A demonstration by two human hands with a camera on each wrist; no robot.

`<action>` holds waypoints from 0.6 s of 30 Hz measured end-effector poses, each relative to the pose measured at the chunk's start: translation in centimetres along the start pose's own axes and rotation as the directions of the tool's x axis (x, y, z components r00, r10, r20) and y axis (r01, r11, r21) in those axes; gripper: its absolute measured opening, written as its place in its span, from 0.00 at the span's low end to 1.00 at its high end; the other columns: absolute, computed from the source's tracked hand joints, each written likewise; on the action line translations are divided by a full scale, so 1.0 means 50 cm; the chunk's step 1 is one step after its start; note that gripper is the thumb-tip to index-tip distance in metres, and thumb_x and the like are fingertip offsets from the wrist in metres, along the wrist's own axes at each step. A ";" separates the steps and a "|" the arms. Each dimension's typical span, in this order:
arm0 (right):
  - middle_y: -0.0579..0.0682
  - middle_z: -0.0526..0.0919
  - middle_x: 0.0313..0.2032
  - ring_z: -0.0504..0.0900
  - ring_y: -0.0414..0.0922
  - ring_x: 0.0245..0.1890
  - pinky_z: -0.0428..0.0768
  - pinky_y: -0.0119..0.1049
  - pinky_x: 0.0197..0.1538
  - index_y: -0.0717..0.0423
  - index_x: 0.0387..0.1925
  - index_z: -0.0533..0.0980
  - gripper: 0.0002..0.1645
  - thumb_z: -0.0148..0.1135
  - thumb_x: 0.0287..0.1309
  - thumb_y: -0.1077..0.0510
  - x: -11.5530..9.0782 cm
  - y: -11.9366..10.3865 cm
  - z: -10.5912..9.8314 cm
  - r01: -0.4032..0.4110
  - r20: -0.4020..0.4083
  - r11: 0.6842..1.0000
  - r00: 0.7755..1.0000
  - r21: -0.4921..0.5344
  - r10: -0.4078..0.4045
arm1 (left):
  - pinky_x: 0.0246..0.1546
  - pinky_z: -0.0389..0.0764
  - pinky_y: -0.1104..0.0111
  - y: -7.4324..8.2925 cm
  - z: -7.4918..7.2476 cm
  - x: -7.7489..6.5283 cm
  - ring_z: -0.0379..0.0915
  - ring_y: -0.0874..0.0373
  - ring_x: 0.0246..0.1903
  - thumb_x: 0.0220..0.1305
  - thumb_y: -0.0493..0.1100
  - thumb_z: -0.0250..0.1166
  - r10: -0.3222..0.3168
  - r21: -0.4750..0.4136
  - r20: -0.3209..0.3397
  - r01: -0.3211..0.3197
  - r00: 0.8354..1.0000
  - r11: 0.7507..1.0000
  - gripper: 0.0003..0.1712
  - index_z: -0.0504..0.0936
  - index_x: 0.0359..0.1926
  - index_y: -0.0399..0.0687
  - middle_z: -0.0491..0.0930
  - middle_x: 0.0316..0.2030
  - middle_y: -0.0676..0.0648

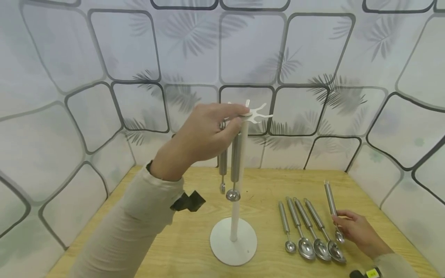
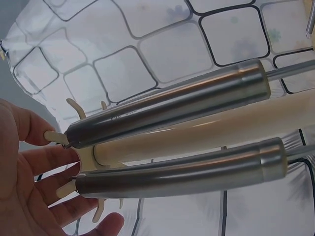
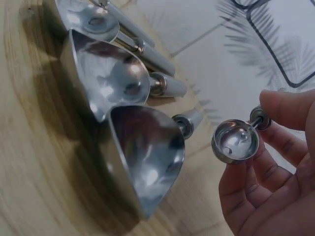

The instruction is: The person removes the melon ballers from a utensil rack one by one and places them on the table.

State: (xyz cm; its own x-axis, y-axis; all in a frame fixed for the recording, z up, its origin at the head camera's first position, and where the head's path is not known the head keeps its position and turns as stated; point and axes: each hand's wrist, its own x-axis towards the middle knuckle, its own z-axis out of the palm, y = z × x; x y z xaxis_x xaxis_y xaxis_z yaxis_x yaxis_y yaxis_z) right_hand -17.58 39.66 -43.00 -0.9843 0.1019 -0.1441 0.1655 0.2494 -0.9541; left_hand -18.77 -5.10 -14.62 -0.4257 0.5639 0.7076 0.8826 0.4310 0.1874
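The right hand (image 1: 359,231) pinched a small steel scoop (image 1: 331,199) between thumb and fingers near the lower end of its handle. The scoop was at the right side of the table (image 1: 187,235), beside the row of other scoops. Its long axis ran from front to back with a slight slant: the looped handle end pointed toward the patterned backdrop (image 1: 247,50) and a little left, while the round bowl lay nearer the person. In the right wrist view the hollow of that bowl faced the camera.

The left hand (image 1: 205,133) gripped the hooked top of a white stand (image 1: 234,220), its thumb and index finger bent about the edge of the crown. The stand rose upright from a round base (image 1: 222,247). Two scoops, a front one (image 1: 235,162) and a left one (image 1: 223,164), hung from its hooks just below the left hand, both close to vertical, handles up and bowls down.

On the table, one small-bowled scoop (image 1: 284,220) and three larger scoops (image 1: 307,222) lay side by side, handles aimed back and slightly left, bowls toward the person.
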 end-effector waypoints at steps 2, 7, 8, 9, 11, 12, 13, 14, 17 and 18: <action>0.50 0.79 0.38 0.79 0.41 0.32 0.81 0.36 0.38 0.66 0.51 0.72 0.18 0.57 0.68 0.56 -0.001 0.005 -0.004 -0.013 0.007 1.000 1.000 -0.019 0.013 | 0.40 0.74 0.65 0.000 0.002 0.001 0.72 0.56 0.32 0.65 0.41 0.51 -0.001 0.000 0.000 0.001 1.000 1.000 0.21 0.83 0.53 0.42 0.83 0.49 0.46; 0.49 0.79 0.39 0.78 0.41 0.34 0.80 0.35 0.38 0.78 0.56 0.65 0.28 0.55 0.69 0.56 -0.003 0.017 -0.015 -0.037 0.012 0.997 0.999 -0.064 0.037 | 0.43 0.74 0.65 -0.001 0.006 0.003 0.73 0.56 0.36 0.65 0.41 0.50 0.008 0.011 0.001 -0.008 1.000 1.000 0.22 0.83 0.53 0.42 0.82 0.50 0.46; 0.49 0.78 0.39 0.77 0.41 0.34 0.80 0.35 0.38 0.79 0.57 0.64 0.29 0.55 0.69 0.56 -0.004 0.019 -0.017 -0.040 0.017 0.997 0.999 -0.071 0.041 | 0.43 0.74 0.65 -0.001 0.006 0.004 0.73 0.56 0.36 0.65 0.41 0.50 0.010 0.012 0.002 -0.010 1.000 1.000 0.22 0.83 0.53 0.42 0.82 0.50 0.46; 0.48 0.78 0.39 0.77 0.41 0.34 0.80 0.35 0.38 0.80 0.58 0.62 0.31 0.55 0.69 0.55 -0.004 0.021 -0.019 -0.041 0.021 0.996 0.999 -0.083 0.043 | 0.42 0.75 0.65 -0.001 0.006 0.004 0.73 0.56 0.35 0.65 0.41 0.50 0.012 0.012 0.004 -0.012 1.000 1.000 0.22 0.83 0.53 0.42 0.82 0.50 0.46; 0.47 0.79 0.39 0.76 0.41 0.35 0.79 0.35 0.38 0.80 0.59 0.62 0.32 0.56 0.68 0.54 -0.004 0.023 -0.021 -0.052 0.017 0.992 0.998 -0.115 0.054 | 0.41 0.74 0.65 -0.002 0.006 0.004 0.72 0.56 0.33 0.65 0.41 0.50 0.013 0.013 0.004 -0.013 1.000 1.000 0.22 0.83 0.53 0.42 0.82 0.49 0.46; 0.47 0.79 0.39 0.76 0.41 0.35 0.79 0.35 0.39 0.79 0.60 0.62 0.34 0.56 0.68 0.53 -0.004 0.024 -0.022 -0.054 0.020 0.988 0.998 -0.142 0.058 | 0.40 0.74 0.65 -0.002 0.006 0.004 0.72 0.56 0.32 0.65 0.41 0.50 0.014 0.012 0.004 -0.014 1.000 1.000 0.22 0.83 0.53 0.42 0.83 0.49 0.46; 0.48 0.79 0.40 0.75 0.41 0.37 0.78 0.34 0.39 0.79 0.61 0.62 0.35 0.56 0.68 0.52 -0.003 0.024 -0.023 -0.054 0.021 0.984 0.998 -0.171 0.059 | 0.39 0.74 0.65 -0.002 0.005 0.003 0.71 0.56 0.31 0.65 0.41 0.50 0.014 0.012 0.003 -0.014 1.000 1.000 0.22 0.83 0.53 0.42 0.83 0.49 0.46; 0.48 0.79 0.41 0.75 0.42 0.38 0.77 0.34 0.40 0.79 0.60 0.63 0.35 0.56 0.68 0.51 -0.002 0.025 -0.024 -0.057 0.016 0.979 0.998 -0.196 0.061 | 0.38 0.74 0.65 -0.003 0.005 0.003 0.71 0.56 0.30 0.65 0.41 0.50 0.015 0.011 0.002 -0.015 1.000 1.000 0.22 0.83 0.53 0.42 0.83 0.49 0.46; 0.49 0.79 0.42 0.73 0.43 0.40 0.75 0.35 0.40 0.78 0.58 0.66 0.35 0.57 0.67 0.49 0.001 0.027 -0.026 -0.061 0.004 0.961 0.998 -0.269 0.064 | 0.37 0.74 0.66 -0.003 0.004 0.003 0.70 0.56 0.30 0.65 0.41 0.50 0.018 0.007 -0.005 -0.018 1.000 1.000 0.22 0.83 0.53 0.42 0.83 0.48 0.46; 0.49 0.79 0.42 0.73 0.44 0.40 0.74 0.35 0.41 0.77 0.58 0.67 0.35 0.57 0.67 0.48 0.002 0.027 -0.026 -0.060 0.004 0.956 0.998 -0.289 0.064 | 0.37 0.74 0.66 -0.004 0.004 0.003 0.71 0.56 0.30 0.65 0.41 0.50 0.021 0.007 -0.007 -0.021 1.000 1.000 0.21 0.83 0.52 0.42 0.83 0.47 0.46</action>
State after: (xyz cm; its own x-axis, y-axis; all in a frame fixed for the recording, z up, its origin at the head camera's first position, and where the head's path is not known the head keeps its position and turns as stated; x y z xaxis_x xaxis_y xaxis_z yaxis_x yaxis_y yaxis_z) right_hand -17.34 41.26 -43.97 -0.9719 0.1139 -0.2062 0.2353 0.5100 -0.8273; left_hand -19.05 -4.95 -14.69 -0.4054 0.5677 0.7165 0.8899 0.4243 0.1674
